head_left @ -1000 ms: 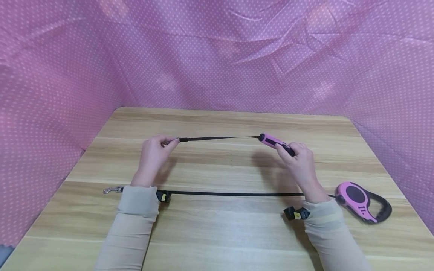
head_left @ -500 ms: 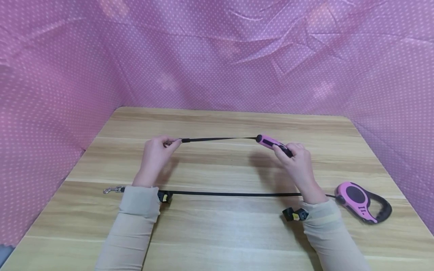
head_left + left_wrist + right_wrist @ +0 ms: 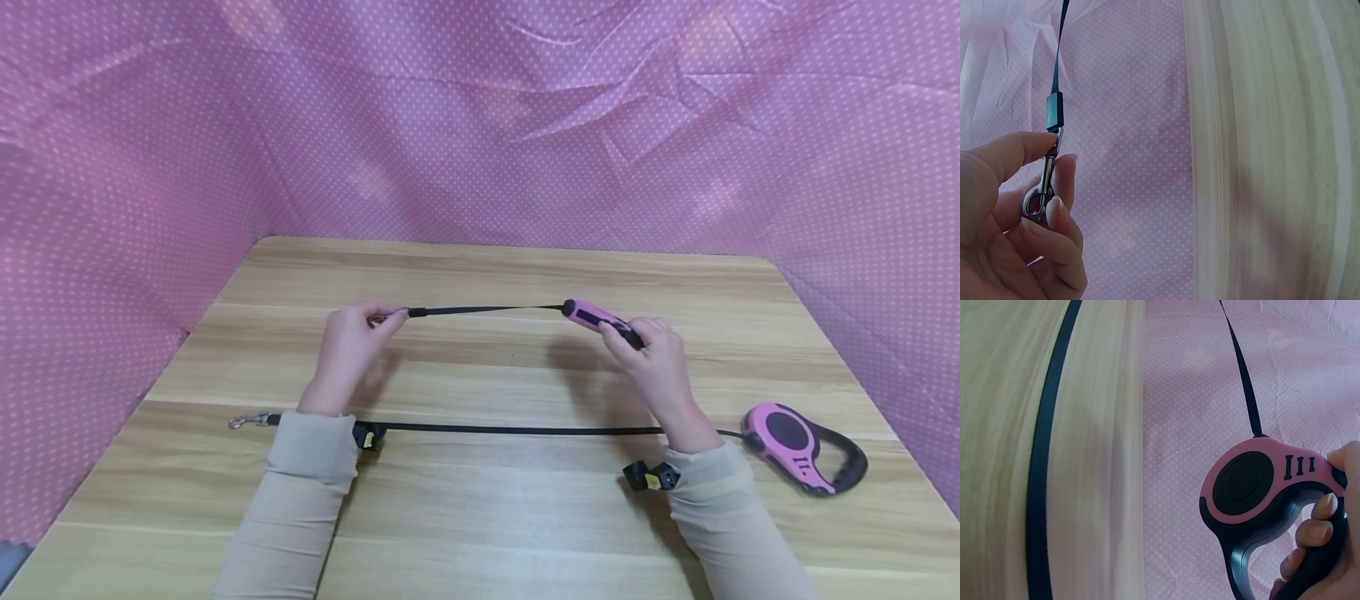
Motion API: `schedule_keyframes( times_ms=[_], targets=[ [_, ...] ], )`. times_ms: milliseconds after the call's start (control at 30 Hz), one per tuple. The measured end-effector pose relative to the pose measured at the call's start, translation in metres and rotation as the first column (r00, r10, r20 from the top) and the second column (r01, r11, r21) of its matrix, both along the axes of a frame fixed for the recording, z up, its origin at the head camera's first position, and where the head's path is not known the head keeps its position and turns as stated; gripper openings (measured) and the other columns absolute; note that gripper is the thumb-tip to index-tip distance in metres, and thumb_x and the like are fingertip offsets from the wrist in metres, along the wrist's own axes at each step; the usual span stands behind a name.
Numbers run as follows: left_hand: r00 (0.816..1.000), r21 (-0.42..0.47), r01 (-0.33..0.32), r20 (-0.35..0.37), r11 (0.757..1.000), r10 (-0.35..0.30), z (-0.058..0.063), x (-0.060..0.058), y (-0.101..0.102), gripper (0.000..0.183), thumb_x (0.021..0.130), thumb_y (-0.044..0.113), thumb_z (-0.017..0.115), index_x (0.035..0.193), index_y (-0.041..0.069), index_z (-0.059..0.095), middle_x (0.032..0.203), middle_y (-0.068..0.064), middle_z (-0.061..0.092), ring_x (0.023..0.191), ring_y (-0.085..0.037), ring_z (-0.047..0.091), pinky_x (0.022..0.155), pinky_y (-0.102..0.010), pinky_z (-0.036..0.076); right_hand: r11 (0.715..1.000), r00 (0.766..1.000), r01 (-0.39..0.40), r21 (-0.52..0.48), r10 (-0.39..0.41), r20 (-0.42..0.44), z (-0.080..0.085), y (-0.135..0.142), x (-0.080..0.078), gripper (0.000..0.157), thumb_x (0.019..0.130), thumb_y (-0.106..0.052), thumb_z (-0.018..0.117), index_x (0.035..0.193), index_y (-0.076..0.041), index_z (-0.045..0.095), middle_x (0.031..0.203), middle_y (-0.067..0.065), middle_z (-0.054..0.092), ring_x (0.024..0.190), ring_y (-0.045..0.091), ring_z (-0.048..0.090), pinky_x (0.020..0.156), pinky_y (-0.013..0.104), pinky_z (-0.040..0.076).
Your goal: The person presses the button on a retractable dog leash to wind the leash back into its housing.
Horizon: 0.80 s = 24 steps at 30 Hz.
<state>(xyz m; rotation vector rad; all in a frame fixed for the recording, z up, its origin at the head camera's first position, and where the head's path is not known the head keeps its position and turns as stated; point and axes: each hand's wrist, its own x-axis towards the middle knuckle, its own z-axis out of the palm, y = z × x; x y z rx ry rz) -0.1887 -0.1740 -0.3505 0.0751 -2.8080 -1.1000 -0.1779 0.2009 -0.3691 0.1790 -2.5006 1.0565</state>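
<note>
A pink dotted cloth (image 3: 480, 125) hangs behind and along both sides of the wooden table (image 3: 510, 533). Beige-sleeved arms (image 3: 300, 508) reach over the table's near part, hiding stretches of a lying leash (image 3: 517, 431) drawn out across it, case towards the table's right side, hook towards its left. Above the table's middle hangs the held leash (image 3: 1241, 481). The hands are apart: the right hand (image 3: 658, 362) grips its handle, the left hand (image 3: 348, 342) pinches its metal clip (image 3: 1047, 172). Compared with a second ago, the hands are slightly closer, the strap between them shorter; the lying leash has not moved.
</note>
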Motion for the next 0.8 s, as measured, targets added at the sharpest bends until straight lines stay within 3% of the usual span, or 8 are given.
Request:
schedule_keyframes(
  times_ms=[400,667,800],
  targets=[
    [1.0,0.0,0.018,0.0,1.0,-0.018,0.0003,0.0004,0.0028,0.039,0.097,0.039,0.061,0.115,0.005,0.07,0.104,-0.014,0.072,0.087,-0.026,0.063,0.077,-0.037,0.052,1.0,1.0,-0.016,0.01,0.016,-0.017,-0.0009,-0.0031,-0.0004,0.039,0.091,-0.027,0.069,0.064,-0.003,0.054,0.069,0.014,0.059,0.07,0.023,0.045,0.061,0.03,0.034],
    [1.0,0.0,0.016,0.004,1.0,-0.016,0.0022,0.001,0.005,0.04,0.097,0.04,0.061,0.114,0.005,0.071,0.101,-0.014,0.073,0.08,-0.024,0.061,0.069,-0.031,0.049,1.0,0.998,-0.027,0.003,0.027,-0.049,-0.0011,-0.0043,0.0008,0.039,0.09,-0.025,0.07,0.063,-0.002,0.053,0.068,0.015,0.059,0.069,0.023,0.045,0.059,0.029,0.033],
    [0.999,-0.005,0.017,-0.034,1.0,-0.018,0.002,0.0004,0.007,0.039,0.097,0.04,0.062,0.114,0.006,0.071,0.098,-0.013,0.073,0.08,-0.024,0.061,0.067,-0.029,0.049,1.0,0.998,-0.029,0.0,0.029,-0.053,0.0006,-0.005,0.0016,0.038,0.09,-0.025,0.07,0.064,-0.002,0.054,0.068,0.015,0.059,0.069,0.023,0.045,0.06,0.029,0.033]
  ],
)
